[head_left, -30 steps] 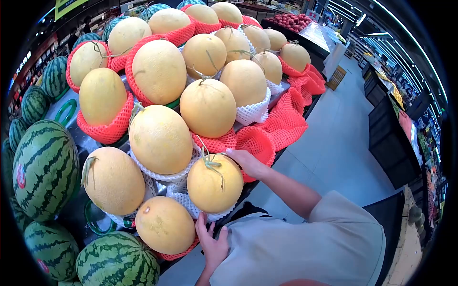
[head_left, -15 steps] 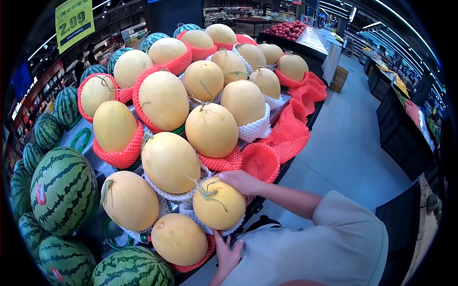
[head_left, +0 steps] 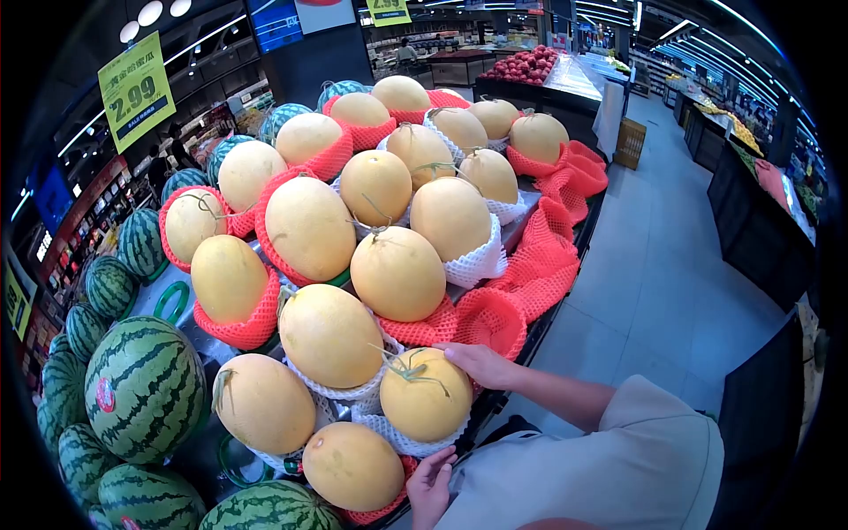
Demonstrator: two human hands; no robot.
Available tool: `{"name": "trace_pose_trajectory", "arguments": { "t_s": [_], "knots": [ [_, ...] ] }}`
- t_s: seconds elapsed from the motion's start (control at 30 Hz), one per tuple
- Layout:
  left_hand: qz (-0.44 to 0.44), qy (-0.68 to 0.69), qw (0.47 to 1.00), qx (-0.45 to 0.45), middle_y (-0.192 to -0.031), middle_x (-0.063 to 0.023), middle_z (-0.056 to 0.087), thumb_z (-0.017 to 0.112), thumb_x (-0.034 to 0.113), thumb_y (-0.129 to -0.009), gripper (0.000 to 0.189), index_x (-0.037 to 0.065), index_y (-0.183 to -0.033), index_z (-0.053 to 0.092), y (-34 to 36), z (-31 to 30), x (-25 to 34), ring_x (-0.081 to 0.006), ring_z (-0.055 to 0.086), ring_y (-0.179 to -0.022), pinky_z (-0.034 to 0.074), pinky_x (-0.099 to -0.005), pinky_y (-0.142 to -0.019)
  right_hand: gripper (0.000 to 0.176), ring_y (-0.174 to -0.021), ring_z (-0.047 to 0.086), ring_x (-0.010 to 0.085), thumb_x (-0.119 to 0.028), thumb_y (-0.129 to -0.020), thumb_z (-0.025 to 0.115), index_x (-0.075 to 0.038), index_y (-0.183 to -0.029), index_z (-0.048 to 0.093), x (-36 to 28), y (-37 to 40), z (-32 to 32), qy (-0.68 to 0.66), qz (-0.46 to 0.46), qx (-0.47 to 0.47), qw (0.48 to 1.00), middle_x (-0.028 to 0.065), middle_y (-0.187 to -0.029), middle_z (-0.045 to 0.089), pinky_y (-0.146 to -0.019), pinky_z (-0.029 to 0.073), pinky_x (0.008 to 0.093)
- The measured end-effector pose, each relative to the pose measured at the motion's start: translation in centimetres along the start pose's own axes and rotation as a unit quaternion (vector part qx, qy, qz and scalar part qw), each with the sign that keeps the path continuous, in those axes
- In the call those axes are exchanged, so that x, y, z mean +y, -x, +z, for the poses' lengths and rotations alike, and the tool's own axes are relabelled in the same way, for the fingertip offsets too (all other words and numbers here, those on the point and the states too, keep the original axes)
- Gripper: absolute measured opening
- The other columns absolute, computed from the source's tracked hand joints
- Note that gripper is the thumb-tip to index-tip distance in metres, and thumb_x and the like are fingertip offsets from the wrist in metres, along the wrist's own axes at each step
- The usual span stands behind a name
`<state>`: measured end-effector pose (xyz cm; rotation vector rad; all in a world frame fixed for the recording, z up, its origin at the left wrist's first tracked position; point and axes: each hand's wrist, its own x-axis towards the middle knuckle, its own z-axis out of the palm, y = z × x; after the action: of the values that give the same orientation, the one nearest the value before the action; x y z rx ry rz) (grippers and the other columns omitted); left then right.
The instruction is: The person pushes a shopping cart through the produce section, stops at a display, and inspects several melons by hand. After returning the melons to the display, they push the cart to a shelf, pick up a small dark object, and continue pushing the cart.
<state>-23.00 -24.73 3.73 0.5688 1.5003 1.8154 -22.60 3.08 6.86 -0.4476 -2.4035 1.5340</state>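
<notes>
A round yellow melon (head_left: 426, 402) with a dried stem sits in a white foam net (head_left: 415, 443) near the display's edge. My right hand (head_left: 481, 364) lies against its upper right side, fingers stretched out and not wrapped round it. Below the melon, my left hand (head_left: 430, 486) is just off the net, its fingers loosely bent and holding nothing. Close by are a yellow melon with a brown end (head_left: 353, 466) in a red net, another melon (head_left: 265, 404) to the left, and a larger one (head_left: 329, 336) behind.
More yellow melons (head_left: 397, 274) in red and white nets are piled farther back. Striped watermelons (head_left: 146, 389) line the left side. Empty red foam nets (head_left: 530, 265) lie along the right edge, beside the aisle floor (head_left: 636, 265). A price sign (head_left: 137, 93) hangs at upper left.
My left hand has drawn away from the melon's base, its fingers now more bent. My right hand has slid slightly outward on the melon's side. The whole view has shifted a little.
</notes>
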Motion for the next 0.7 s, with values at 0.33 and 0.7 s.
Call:
{"name": "trace_pose_trajectory", "arguments": {
  "t_s": [0.33,0.7],
  "knots": [
    [-0.043,-0.039,0.989,-0.139,-0.12,-0.0098,0.066,0.054,0.003,-0.097,0.03,-0.002,-0.125,0.061,-0.9,1.9,1.5,-0.0155,0.06,-0.112,0.044,-0.0297,-0.099,0.031,-0.101,0.067,0.0156,-0.013,-0.1,0.052,0.003,-0.125,0.06,-1.2,4.5,-2.8,-0.159,-0.023,0.176,0.971,0.012,-0.109,0.071,-0.092,0.051,0.0293],
    [-0.147,-0.067,0.956,-0.243,-0.126,-0.0151,0.063,0.049,-0.001,-0.096,0.034,-0.005,-0.128,0.059,-3.0,6.3,2.0,-0.0191,0.057,-0.12,0.039,-0.0302,-0.107,0.078,-0.116,0.061,0.029,-0.061,-0.1,0.021,-0.001,-0.142,0.043,0.7,11.1,-12.0,-0.602,0.079,0.123,0.785,0.0202,-0.135,0.057,-0.098,0.048,0.0415]
  ]
}}
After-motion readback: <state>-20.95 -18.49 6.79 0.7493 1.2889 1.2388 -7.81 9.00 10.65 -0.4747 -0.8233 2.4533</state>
